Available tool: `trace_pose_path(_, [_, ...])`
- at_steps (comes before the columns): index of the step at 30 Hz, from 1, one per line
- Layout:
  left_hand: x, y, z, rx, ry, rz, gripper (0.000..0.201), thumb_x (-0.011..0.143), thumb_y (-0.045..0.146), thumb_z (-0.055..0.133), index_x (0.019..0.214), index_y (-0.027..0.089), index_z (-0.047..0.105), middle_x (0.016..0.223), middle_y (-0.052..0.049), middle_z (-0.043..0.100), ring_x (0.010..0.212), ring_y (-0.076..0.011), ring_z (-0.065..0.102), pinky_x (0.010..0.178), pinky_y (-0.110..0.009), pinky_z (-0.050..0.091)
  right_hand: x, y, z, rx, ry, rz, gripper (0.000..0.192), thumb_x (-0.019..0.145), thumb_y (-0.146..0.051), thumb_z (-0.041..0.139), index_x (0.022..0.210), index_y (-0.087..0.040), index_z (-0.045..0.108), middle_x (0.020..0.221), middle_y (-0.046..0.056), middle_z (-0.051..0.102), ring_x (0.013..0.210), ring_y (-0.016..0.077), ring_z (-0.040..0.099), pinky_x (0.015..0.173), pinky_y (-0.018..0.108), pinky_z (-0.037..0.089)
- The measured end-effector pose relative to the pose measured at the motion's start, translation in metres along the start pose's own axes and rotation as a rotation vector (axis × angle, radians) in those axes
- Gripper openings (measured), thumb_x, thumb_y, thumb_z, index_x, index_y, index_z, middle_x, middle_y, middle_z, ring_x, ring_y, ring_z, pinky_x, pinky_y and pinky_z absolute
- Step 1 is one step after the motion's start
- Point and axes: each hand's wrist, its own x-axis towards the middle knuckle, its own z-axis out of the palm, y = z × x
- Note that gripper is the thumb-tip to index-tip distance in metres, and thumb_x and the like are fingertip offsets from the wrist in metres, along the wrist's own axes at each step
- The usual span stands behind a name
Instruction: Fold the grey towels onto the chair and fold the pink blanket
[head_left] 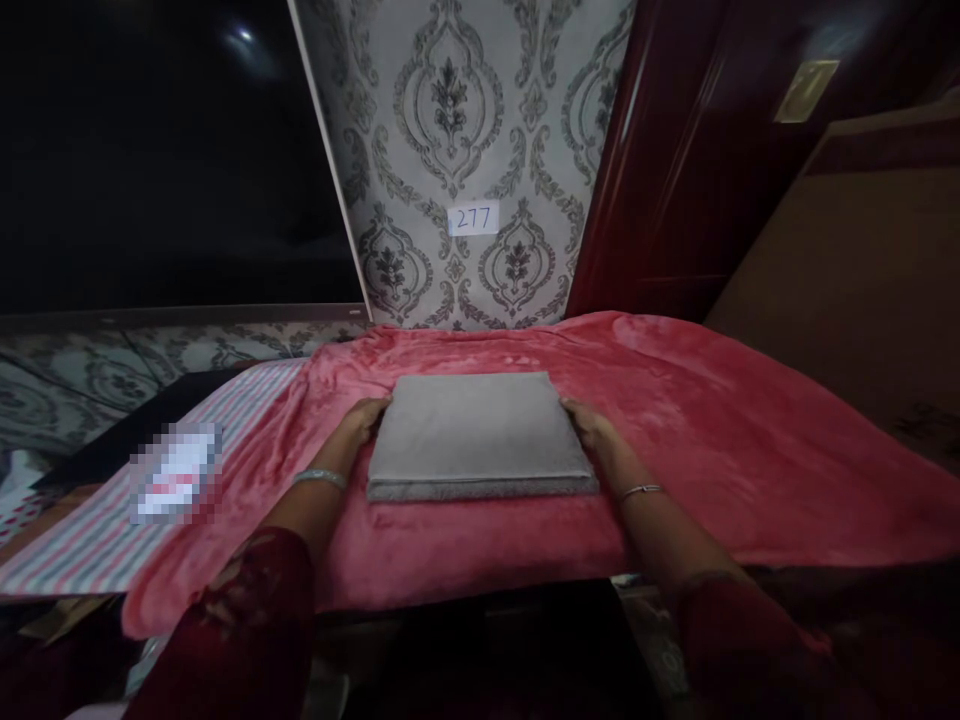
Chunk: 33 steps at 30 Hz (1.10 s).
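Note:
A folded grey plush cloth (480, 425) lies flat on a red blanket (720, 420), its layered front edge toward me. My left hand (367, 415) grips the left side of the cloth near its far corner, with the fingertips partly hidden at the edge. On the opposite side my right hand (589, 425) holds the right edge in the same way, thumb near the top. Both hands touch the cloth, which rests on the blanket between them.
A striped cloth (251, 400) shows at the left, with a blurred pale item (176, 475) on it. Behind stand a dark television screen (165, 150) and a patterned wall with a paper label (473, 217). At right are a dark red door (675, 150) and a cardboard box (855, 250).

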Motion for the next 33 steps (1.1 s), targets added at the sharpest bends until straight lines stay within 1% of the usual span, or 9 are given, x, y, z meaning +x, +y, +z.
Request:
trace_pose_path(4, [0.008, -0.022, -0.007, 0.057, -0.033, 0.008, 0.056, 0.057, 0.038, 0.089, 0.103, 0.012, 0.07, 0.08, -0.009, 0.075, 0.074, -0.026, 0.073, 0.067, -0.035, 0.059, 0.002, 0.021, -0.006, 0.045, -0.02, 0.072, 0.033, 0.086, -0.041, 0.062, 0.11, -0.021, 0.069, 0.093, 0.008, 0.077, 0.084, 0.0235, 0.072, 0.08, 0.037, 0.059])
trace_pose_path(8, [0.016, -0.036, -0.005, 0.175, 0.013, 0.201, 0.072, 0.059, 0.034, 0.089, 0.124, 0.017, 0.063, 0.106, -0.009, 0.076, 0.097, -0.0259, 0.072, 0.084, -0.036, 0.058, 0.004, 0.033, -0.009, 0.035, 0.007, -0.079, 0.068, 0.07, -0.033, 0.078, 0.134, -0.025, 0.058, 0.121, 0.005, 0.072, 0.104, 0.0232, 0.069, 0.092, 0.037, 0.057])
trace_pose_path(11, [0.017, -0.046, -0.002, 0.224, 0.017, 0.259, 0.071, 0.071, 0.034, 0.081, 0.136, 0.019, 0.055, 0.115, -0.01, 0.074, 0.098, -0.0233, 0.071, 0.086, -0.036, 0.058, 0.003, 0.041, -0.008, 0.034, 0.022, -0.142, 0.08, 0.07, -0.037, 0.076, 0.144, -0.024, 0.049, 0.122, 0.007, 0.071, 0.101, 0.0239, 0.069, 0.091, 0.041, 0.057])
trace_pose_path(16, [0.014, -0.044, -0.008, 0.288, 0.002, 0.254, 0.064, 0.079, 0.033, 0.07, 0.138, 0.014, 0.053, 0.11, -0.012, 0.074, 0.091, -0.0221, 0.072, 0.084, -0.038, 0.058, -0.001, 0.044, -0.007, 0.009, 0.061, -0.166, 0.075, 0.072, -0.041, 0.072, 0.141, -0.018, 0.051, 0.118, 0.011, 0.072, 0.098, 0.0251, 0.07, 0.088, 0.044, 0.056])
trace_pose_path(20, [0.007, -0.025, -0.01, 0.455, 0.093, 0.277, 0.061, 0.077, 0.035, 0.071, 0.133, 0.012, 0.059, 0.126, -0.017, 0.069, 0.121, -0.0314, 0.063, 0.103, -0.047, 0.05, 0.0, 0.028, -0.006, -0.248, 0.186, -0.202, 0.065, 0.08, -0.043, 0.065, 0.139, -0.017, 0.054, 0.125, 0.014, 0.069, 0.113, 0.0293, 0.065, 0.101, 0.051, 0.049])
trace_pose_path(23, [-0.008, -0.013, 0.009, 0.74, 0.091, 0.497, 0.068, 0.079, 0.036, 0.07, 0.141, 0.015, 0.054, 0.152, -0.017, 0.05, 0.146, -0.0333, 0.039, 0.12, -0.048, 0.031, -0.003, 0.01, 0.008, -0.56, 0.229, -0.412, 0.064, 0.085, -0.041, 0.061, 0.143, -0.016, 0.053, 0.146, 0.018, 0.055, 0.137, 0.0327, 0.047, 0.117, 0.053, 0.032])
trace_pose_path(26, [-0.029, -0.015, 0.044, 1.2, -0.065, 0.714, 0.073, 0.09, 0.045, 0.059, 0.153, 0.014, 0.041, 0.163, -0.018, 0.035, 0.153, -0.0325, 0.026, 0.125, -0.05, 0.021, -0.013, 0.001, 0.035, -0.89, 0.149, -0.529, 0.069, 0.092, -0.043, 0.053, 0.152, -0.011, 0.044, 0.16, 0.02, 0.036, 0.151, 0.0353, 0.026, 0.122, 0.055, 0.02])
trace_pose_path(29, [-0.046, -0.031, 0.069, 1.47, -0.121, 0.679, 0.072, 0.096, 0.051, 0.049, 0.156, 0.015, 0.036, 0.165, -0.019, 0.028, 0.155, -0.0352, 0.019, 0.124, -0.057, 0.016, -0.026, 0.008, 0.057, -1.088, 0.048, -0.462, 0.069, 0.095, -0.05, 0.05, 0.156, -0.018, 0.04, 0.165, 0.015, 0.028, 0.153, 0.0377, 0.017, 0.121, 0.062, 0.012])
trace_pose_path(33, [-0.053, -0.048, 0.073, 1.577, -0.122, 0.623, 0.071, 0.099, 0.055, 0.039, 0.158, 0.014, 0.033, 0.165, -0.022, 0.026, 0.154, -0.0374, 0.02, 0.122, -0.061, 0.017, -0.033, 0.022, 0.062, -1.18, 0.002, -0.436, 0.068, 0.098, -0.056, 0.046, 0.157, -0.023, 0.039, 0.166, 0.013, 0.027, 0.154, 0.0369, 0.017, 0.121, 0.063, 0.01])
